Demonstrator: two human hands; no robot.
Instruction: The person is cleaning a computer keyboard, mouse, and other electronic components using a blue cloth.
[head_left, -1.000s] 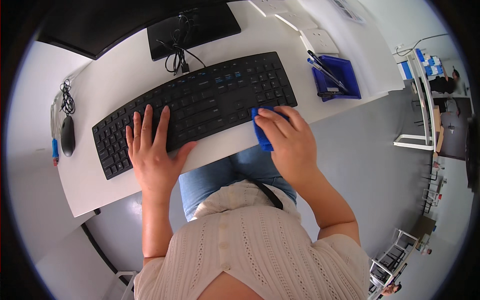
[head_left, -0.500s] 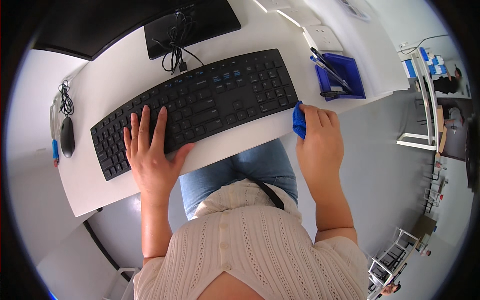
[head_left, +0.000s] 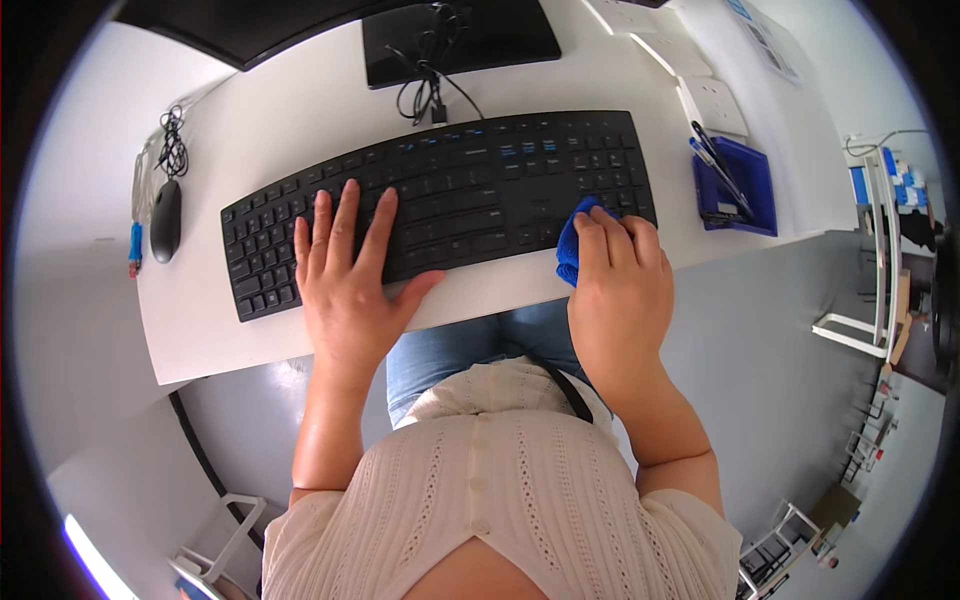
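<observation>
- Keyboard (head_left: 450,205), black, full-width, far edge bowed: on the white desk (head_left: 200,335), long axis running from half past eight to half past two; near edge with the space bar faces the person at 6 o'clock.
- Left hand (head_left: 348,285): palm down at 8 o'clock of the keyboard's middle, fingers spread wide over the keys and pointing to 12, thumb angled to 2; grasps nothing.
- Right hand (head_left: 622,285): at 4 o'clock, fingers curled together over the cloth, which it has hold of.
- Blue cloth (head_left: 568,250): bunched, at the keyboard's near right edge, longer way from 1 to 7.
- Mouse (head_left: 166,222), black: at 9 o'clock, lengthwise from 12 to 6.
- Monitor base (head_left: 500,40), black: at 12 o'clock, coiled cable before it.
- Tray (head_left: 757,172), blue: at 3 o'clock; pens inside lean to 11.
</observation>
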